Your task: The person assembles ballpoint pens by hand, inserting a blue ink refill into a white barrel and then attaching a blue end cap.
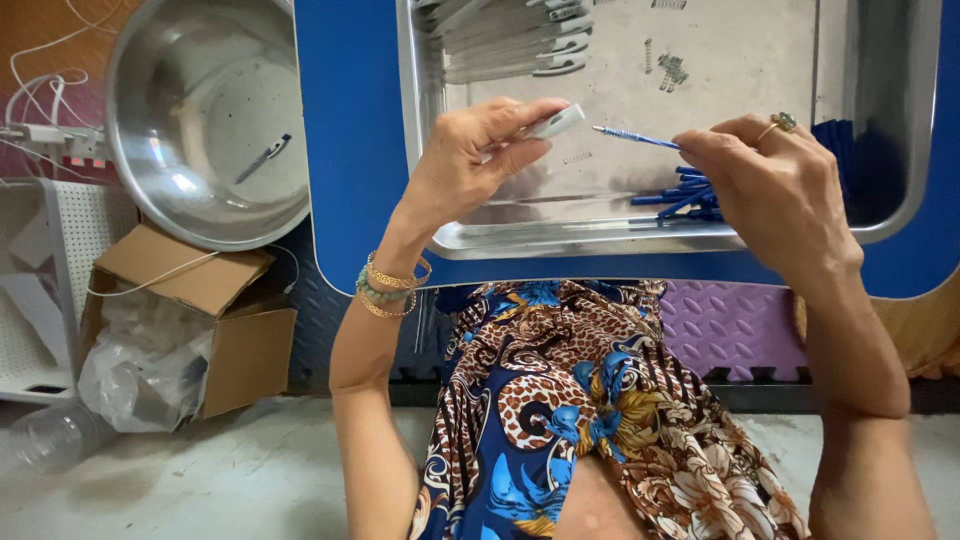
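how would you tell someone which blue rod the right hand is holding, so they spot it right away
Start at the shallow steel tray on the blue table. A pile of blue rods lies near its front right. The held blue rod is the only one lifted clear of that pile, pinched in the right hand, its metal tip pointing toward the white piece in the left hand.

Single head-worn view, looking steeply down from close above the lap. Faces forward onto the blue counter (350, 150) and steel tray (640, 235), floor at left.
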